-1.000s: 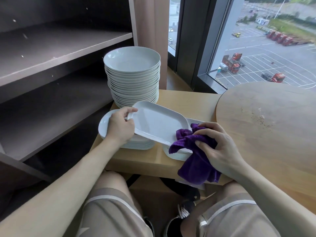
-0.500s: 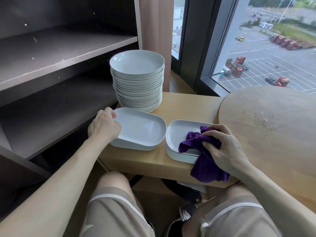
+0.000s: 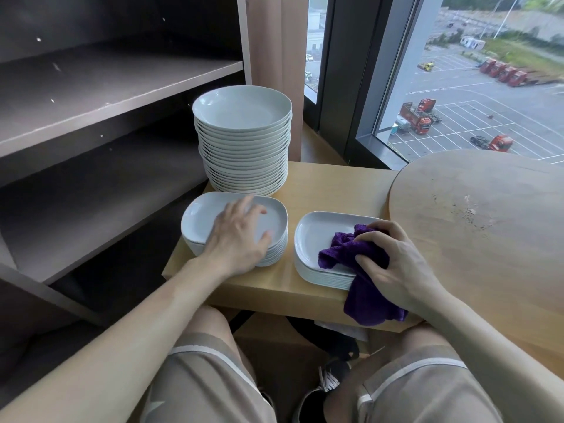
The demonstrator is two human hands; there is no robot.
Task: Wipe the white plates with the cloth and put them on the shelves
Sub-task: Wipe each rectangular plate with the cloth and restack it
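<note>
The purple cloth (image 3: 351, 251) lies bunched in the top dish of the right pile of white plates (image 3: 317, 239). Part of it hangs over the near edge of the surface (image 3: 329, 184). The right hand (image 3: 393, 264) grips the cloth with curled fingers and presses it onto that top plate. Just to the left is a second pile of rounded-rectangle plates (image 3: 198, 218). The left hand (image 3: 238, 236) is open, its fingers spread and laid flat on the top plate, holding nothing. Beyond that pile, on the far side, rises a tall stack of round plates (image 3: 241, 111).

I judge the task to be at an early stage. A plate on the right pile is under the cloth now. No plate shows on the shelves (image 3: 106, 83) at the left, so all the shelving appears to be left to do. The left pile may be the wiped one, but the plates themselves do not show it. The tall stack looks untouched.

The surface is a pale wooden bench top. At its right a round wooden tabletop (image 3: 488, 224) overlaps it, with scuff marks on its face. The dark shelves stand against the left end. Behind are a pinkish curtain (image 3: 274, 41) and a window (image 3: 488, 87) looking down on a parking lot with red trucks. The person sits with knees under the near edge.
</note>
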